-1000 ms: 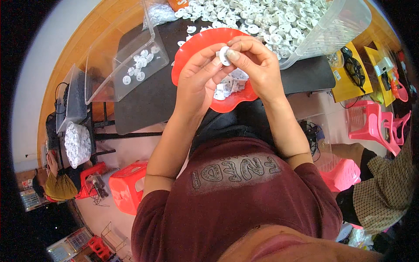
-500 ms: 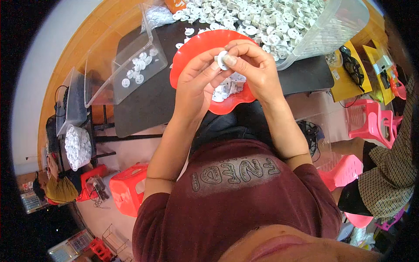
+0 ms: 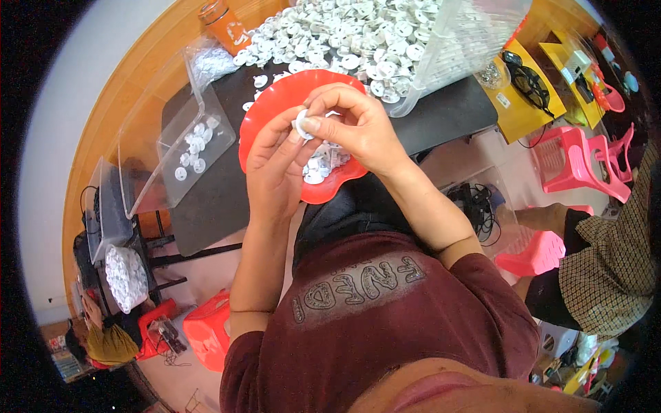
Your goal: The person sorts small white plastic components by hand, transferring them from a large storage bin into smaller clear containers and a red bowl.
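Observation:
Both hands meet above a red scalloped bowl [image 3: 335, 191], pinching one small white round plastic part [image 3: 301, 125] between them. My left hand [image 3: 270, 157] is closed on its left side, thumb and fingertips against it. My right hand [image 3: 361, 131] grips the part's right side with thumb and forefinger. More white plastic pieces [image 3: 318, 167] lie in the bowl below, partly covered by my hands. Behind the bowl, a large heap of similar white parts [image 3: 344, 38] spreads over the dark table [image 3: 206, 224].
A clear bin [image 3: 475, 51] lies tipped at the heap's right. To the left, another clear bin [image 3: 131, 179] holds several white parts. An orange cup [image 3: 224, 26] stands at the back. A person in patterned cloth [image 3: 606, 275] is at right, near pink stools [image 3: 578, 165].
The whole view has shifted, so the table and bowl sit farther left and slightly lower. Both hands still pinch the white part over the bowl.

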`<state>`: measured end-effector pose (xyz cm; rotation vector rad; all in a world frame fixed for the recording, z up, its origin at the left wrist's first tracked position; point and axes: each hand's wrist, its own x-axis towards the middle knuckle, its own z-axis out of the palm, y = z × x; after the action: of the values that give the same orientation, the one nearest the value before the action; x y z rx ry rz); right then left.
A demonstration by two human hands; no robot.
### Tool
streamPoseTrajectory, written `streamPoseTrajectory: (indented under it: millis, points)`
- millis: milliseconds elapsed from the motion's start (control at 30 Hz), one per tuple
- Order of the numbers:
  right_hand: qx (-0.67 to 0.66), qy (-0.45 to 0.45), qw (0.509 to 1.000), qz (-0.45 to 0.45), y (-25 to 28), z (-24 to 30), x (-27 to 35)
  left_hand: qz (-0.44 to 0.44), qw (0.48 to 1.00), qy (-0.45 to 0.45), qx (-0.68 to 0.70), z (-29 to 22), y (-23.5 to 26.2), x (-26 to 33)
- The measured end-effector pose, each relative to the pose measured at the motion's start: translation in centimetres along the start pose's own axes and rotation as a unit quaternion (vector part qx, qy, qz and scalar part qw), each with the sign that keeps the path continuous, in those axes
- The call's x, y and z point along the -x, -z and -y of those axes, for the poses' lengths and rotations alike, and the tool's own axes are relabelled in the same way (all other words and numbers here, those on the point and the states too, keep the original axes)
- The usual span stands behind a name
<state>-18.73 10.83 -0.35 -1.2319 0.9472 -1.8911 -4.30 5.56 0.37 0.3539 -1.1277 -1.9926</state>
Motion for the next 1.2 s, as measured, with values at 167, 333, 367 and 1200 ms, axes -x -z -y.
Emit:
streamPoseTrajectory:
  millis: [167,333,367,1200]
  points:
    - [-0.052,-0.020,0.998,-0.006,0.4,-0.3,0.0,-0.001,1.000,0.011,0.014,-0.2,-0.5,-0.3]
    - [-0.106,-0.048,0.993,-0.022,0.6,0.4,0.3,-0.004,0.999,0.025,0.021,-0.1,-0.9,-0.4]
    - [-0.108,-0.047,0.993,-0.018,0.6,0.5,0.3,-0.004,0.999,0.030,0.021,-0.1,-0.9,-0.4]
    - [-0.055,-0.038,0.998,0.001,0.0,0.2,-0.1,-0.009,1.000,0.020,-0.015,-1.4,-0.4,0.1]
